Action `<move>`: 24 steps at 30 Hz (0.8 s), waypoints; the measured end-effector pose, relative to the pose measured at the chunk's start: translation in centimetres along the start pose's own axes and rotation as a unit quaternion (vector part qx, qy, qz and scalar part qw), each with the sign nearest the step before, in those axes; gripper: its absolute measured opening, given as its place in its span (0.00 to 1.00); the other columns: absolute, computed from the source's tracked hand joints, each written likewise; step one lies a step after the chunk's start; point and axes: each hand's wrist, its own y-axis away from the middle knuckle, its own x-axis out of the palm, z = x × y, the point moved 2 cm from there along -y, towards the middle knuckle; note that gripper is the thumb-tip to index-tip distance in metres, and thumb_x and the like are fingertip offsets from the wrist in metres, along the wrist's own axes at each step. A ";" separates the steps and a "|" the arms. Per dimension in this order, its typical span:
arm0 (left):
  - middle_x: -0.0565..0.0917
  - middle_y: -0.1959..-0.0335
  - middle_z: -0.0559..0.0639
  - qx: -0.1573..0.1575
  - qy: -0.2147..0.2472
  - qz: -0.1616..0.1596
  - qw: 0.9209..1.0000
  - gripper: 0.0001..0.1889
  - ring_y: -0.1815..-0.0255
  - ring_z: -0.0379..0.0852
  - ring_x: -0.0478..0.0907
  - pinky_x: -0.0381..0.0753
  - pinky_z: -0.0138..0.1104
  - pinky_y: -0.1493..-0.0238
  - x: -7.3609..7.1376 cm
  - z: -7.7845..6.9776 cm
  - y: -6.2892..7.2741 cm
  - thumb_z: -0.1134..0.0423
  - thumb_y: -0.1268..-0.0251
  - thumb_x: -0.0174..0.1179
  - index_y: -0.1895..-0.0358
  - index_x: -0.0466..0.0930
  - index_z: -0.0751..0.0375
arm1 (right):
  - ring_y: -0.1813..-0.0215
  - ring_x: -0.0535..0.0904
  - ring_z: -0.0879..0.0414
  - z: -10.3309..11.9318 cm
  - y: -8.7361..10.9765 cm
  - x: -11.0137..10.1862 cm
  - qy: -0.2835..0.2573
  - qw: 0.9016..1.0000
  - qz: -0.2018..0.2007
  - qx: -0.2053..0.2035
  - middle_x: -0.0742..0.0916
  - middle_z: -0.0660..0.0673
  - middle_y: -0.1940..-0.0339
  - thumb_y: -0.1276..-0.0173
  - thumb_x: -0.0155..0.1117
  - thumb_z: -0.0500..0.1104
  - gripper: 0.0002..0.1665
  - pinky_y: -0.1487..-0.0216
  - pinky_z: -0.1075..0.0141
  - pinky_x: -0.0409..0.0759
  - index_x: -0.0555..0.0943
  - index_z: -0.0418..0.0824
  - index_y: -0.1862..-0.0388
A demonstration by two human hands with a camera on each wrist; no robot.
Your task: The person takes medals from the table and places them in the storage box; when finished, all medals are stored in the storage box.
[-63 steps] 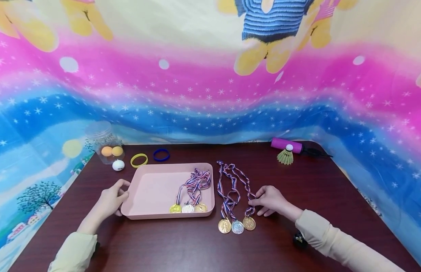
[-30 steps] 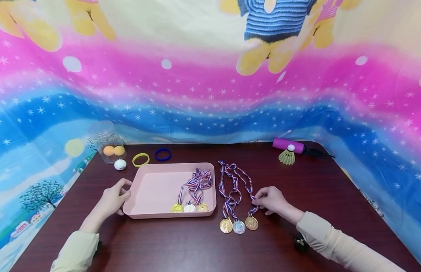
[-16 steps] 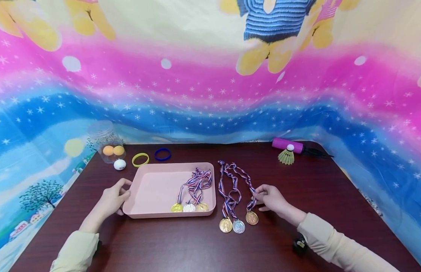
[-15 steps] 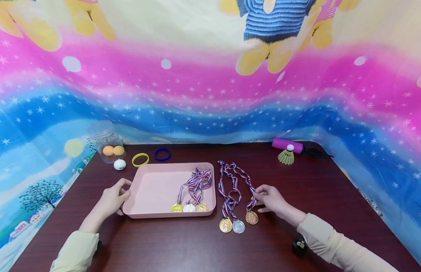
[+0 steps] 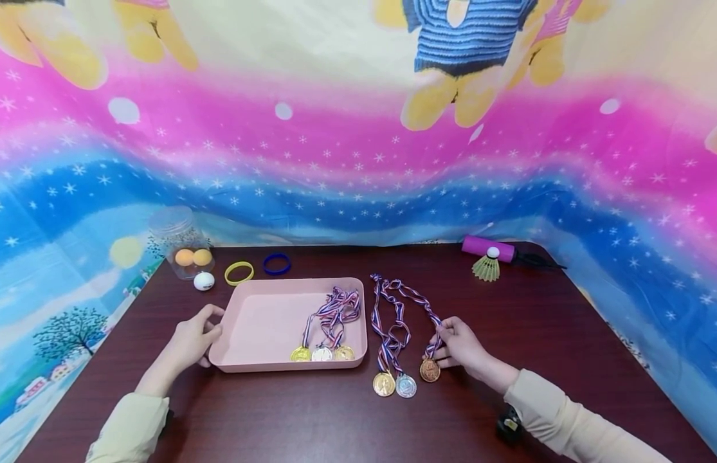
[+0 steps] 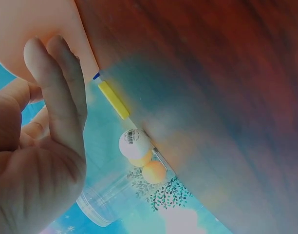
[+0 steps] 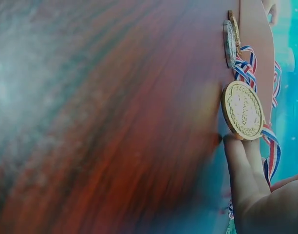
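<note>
My right hand (image 5: 463, 347) pinches the striped ribbon of a bronze-coloured medal (image 5: 430, 370), just above its disc. In the right wrist view that medal (image 7: 243, 110) tilts up, its edge close by the fingertips. Left of it on the table lie a gold medal (image 5: 384, 384) and a silver medal (image 5: 406, 386), their ribbons stretched away from me. Against the left wall of a pink tray (image 5: 260, 368), my left hand (image 5: 187, 341) rests with extended fingers. Gold, silver and bronze-gold medals (image 5: 321, 354) sit inside the tray at its right, ribbons bunched behind them.
Behind the tray lie a yellow wristband (image 5: 239, 273) and a blue wristband (image 5: 276, 263). A clear jar (image 5: 173, 225) holding orange balls and a white ball (image 5: 204, 281) stand at the back left. At the back right are a shuttlecock (image 5: 487, 267) and a purple pump (image 5: 488, 248).
My right hand has drawn the bronze medal's ribbon slightly right, and its disc has shifted away from me, out of line with the other two. The left hand stays at the tray.
</note>
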 end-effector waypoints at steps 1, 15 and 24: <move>0.80 0.66 0.61 -0.001 0.000 0.001 1.000 0.17 0.85 0.44 0.77 0.82 0.38 0.85 0.0 0.0 0.0 0.68 0.29 0.46 0.40 0.62 0.65 | 0.76 0.83 0.58 0.0 0.0 0.0 0.002 1.000 0.002 0.002 0.80 0.46 0.69 0.22 0.37 0.36 0.08 0.79 0.67 0.82 0.60 0.30 0.53; 0.80 0.66 0.61 -0.005 -0.001 0.003 1.000 0.17 0.85 0.44 0.76 0.82 0.38 0.85 -0.1 0.0 0.0 0.68 0.29 0.47 0.40 0.62 0.65 | 0.74 0.84 0.57 0.0 0.2 -0.4 0.012 0.999 0.010 0.027 0.87 0.46 0.69 0.22 0.39 0.37 0.10 0.80 0.64 0.83 0.61 0.30 0.52; 0.80 0.66 0.62 0.000 0.002 0.002 1.000 0.17 0.85 0.44 0.77 0.81 0.38 0.85 -0.2 -0.1 0.0 0.68 0.29 0.46 0.40 0.62 0.66 | 0.76 0.83 0.62 3.4 -0.4 -2.5 -0.027 0.999 0.017 0.010 0.86 0.52 0.71 0.22 0.38 0.39 0.14 0.76 0.63 0.85 0.59 0.28 0.48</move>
